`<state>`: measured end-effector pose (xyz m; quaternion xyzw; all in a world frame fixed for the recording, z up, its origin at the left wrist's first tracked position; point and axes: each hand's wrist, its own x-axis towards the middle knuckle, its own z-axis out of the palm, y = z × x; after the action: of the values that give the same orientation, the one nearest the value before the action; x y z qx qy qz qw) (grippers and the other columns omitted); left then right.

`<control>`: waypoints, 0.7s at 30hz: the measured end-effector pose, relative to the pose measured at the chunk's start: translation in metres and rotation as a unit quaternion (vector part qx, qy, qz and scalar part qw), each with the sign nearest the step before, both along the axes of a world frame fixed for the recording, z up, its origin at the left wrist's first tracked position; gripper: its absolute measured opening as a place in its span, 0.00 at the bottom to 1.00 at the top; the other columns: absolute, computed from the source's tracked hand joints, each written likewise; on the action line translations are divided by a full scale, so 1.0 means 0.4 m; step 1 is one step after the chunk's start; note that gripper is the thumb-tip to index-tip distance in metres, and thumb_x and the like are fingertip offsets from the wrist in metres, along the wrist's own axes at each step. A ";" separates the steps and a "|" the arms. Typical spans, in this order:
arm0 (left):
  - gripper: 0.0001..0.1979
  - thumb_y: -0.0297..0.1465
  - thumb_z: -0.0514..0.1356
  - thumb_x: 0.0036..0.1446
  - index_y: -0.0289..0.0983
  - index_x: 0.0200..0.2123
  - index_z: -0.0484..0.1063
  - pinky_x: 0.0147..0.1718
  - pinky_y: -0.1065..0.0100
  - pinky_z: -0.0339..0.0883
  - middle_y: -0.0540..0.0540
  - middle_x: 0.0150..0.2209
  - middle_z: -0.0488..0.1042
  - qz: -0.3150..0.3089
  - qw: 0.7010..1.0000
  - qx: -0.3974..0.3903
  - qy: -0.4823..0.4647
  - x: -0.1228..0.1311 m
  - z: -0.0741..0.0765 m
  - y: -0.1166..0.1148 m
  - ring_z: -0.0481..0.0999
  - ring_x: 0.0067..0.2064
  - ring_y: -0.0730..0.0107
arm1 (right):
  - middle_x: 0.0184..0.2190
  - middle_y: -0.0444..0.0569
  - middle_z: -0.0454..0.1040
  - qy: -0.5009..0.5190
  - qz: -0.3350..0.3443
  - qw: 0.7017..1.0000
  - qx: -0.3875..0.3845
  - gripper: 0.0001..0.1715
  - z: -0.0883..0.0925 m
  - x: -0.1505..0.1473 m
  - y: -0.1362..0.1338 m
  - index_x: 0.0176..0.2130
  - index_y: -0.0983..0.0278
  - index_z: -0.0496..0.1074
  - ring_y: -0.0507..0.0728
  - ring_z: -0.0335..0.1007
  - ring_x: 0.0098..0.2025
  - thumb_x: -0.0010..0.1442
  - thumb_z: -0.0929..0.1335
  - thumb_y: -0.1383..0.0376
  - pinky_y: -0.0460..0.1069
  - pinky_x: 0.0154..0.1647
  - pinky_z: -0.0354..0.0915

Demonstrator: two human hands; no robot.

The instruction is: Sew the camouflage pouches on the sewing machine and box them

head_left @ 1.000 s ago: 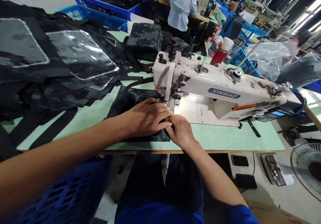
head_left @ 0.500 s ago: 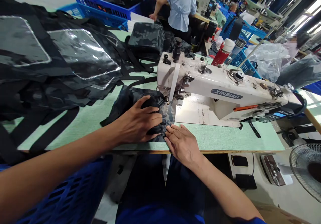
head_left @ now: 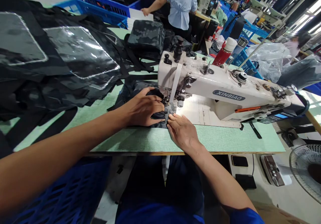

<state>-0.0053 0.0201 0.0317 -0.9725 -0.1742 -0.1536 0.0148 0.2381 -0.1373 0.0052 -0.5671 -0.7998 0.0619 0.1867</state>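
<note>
Dark camouflage fabric (head_left: 170, 113) lies bunched on the mint-green table top (head_left: 190, 142), its narrow edge running up to the presser foot (head_left: 167, 100) of a cream-white industrial sewing machine (head_left: 220, 91). The left hand (head_left: 144, 110) sits on the fabric's far side, its fingers (head_left: 155, 100) curled and gripping a dark fold close to the needle area. The right hand (head_left: 183, 133) lies nearer, its fingers spread nearly flat, the fingertips (head_left: 173, 117) pressing on the camouflage edge just beside the left hand. A blue oval badge (head_left: 228, 95) on the machine's arm reads XINBIAO, and a control panel (head_left: 281, 116) with a lit blue display sits at the machine's right end, its writing too small to read. An orange strip (head_left: 245, 109) marks the arm, and a slim black tool (head_left: 255, 130) lies on the table to the right. To the left, a heap of black panels (head_left: 77, 50) with clear plastic windows covers the table, and a camouflage bag (head_left: 146, 38) stands beyond it. A red bottle (head_left: 219, 57) stands behind the machine. Far ahead, a co-worker (head_left: 179, 6) in a pale blue shirt sits beside blue crates (head_left: 105, 9), and a fan (head_left: 304, 163) stands low on the near right.
</note>
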 end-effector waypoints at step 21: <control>0.20 0.44 0.62 0.80 0.40 0.38 0.84 0.84 0.40 0.47 0.46 0.42 0.90 0.005 1.000 -0.012 0.010 0.019 -0.003 0.099 0.82 0.57 0.55 | 0.67 0.55 0.89 -0.027 -0.002 1.000 0.005 0.16 0.033 -0.016 0.088 0.55 0.60 0.87 0.65 0.87 0.67 0.87 0.68 0.70 0.58 0.70 0.80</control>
<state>0.0021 0.0598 0.0304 -0.9732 -0.1810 -0.1415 0.0059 0.2316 -0.1021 0.0183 -0.5689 -0.8039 0.0421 0.1683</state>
